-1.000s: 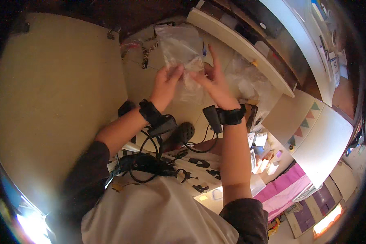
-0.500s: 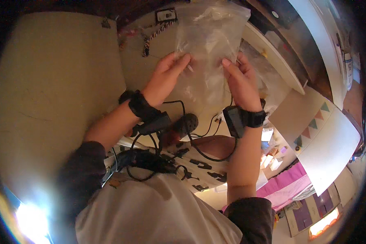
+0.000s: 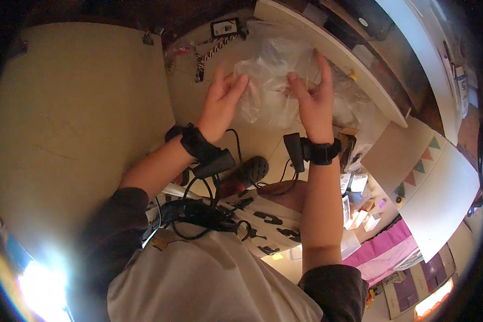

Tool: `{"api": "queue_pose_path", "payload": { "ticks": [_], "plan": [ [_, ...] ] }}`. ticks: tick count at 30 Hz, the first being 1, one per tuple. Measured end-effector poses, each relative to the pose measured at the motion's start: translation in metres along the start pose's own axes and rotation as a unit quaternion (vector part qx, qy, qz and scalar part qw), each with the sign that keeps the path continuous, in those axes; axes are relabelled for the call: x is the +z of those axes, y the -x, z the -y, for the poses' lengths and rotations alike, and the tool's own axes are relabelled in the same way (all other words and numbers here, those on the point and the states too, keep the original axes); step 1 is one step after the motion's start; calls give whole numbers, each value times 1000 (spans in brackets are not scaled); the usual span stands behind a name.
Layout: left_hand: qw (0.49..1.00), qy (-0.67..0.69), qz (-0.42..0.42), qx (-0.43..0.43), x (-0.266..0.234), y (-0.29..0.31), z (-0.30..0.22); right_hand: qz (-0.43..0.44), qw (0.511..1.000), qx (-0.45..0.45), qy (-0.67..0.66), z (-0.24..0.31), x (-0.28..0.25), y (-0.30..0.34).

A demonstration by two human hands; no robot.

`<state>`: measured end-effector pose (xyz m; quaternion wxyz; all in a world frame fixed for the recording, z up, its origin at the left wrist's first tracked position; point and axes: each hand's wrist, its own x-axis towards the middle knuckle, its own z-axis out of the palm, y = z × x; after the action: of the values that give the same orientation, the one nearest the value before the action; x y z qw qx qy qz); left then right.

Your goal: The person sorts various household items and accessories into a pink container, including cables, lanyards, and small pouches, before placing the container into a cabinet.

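A clear plastic bag (image 3: 271,102), crumpled and see-through, hangs between my two hands. My left hand (image 3: 220,107) pinches its left side between thumb and fingers, with the forefinger pointing upward and smeared. On the bag's other side, my right hand (image 3: 315,110) holds it between the thumb and fingers partly hidden behind the plastic; its forefinger is stretched up and away. Black straps with dark box-shaped devices sit around both wrists, and black cables (image 3: 190,231) run down over my lap.
A large pale panel (image 3: 86,107) stands at the left. Beyond the bag lie a braided cord (image 3: 214,51) and a dark-framed card (image 3: 225,28). More clear plastic (image 3: 354,110) lies at the right, near small boxes (image 3: 358,219), pink cloth (image 3: 383,249) and a white board with coloured pennants (image 3: 434,188).
The bag's tall upper part has come down, and it looks shorter and more crumpled. My right forefinger has stretched upward. Both hands keep nearly the same place.
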<state>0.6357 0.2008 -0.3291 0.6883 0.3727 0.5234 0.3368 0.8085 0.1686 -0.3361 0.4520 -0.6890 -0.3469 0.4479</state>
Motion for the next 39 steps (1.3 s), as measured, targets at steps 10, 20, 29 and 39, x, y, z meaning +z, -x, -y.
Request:
{"api": "queue_pose_path", "payload": {
  "ticks": [10,20,29,39],
  "plan": [
    [988,-67,126,55,-9,-16,12,179,983,3,-44,-13,-16,-15],
    [971,-169,103,134,-6,-11,20,46,937,-175,300,-19,-31,-12],
    [866,-406,1,291,1,-9,16,151,967,-110,174,-2,-21,-14],
    [947,-220,230,43,-4,-5,19,161,986,-40,9,23,-25,7]
  ]
}}
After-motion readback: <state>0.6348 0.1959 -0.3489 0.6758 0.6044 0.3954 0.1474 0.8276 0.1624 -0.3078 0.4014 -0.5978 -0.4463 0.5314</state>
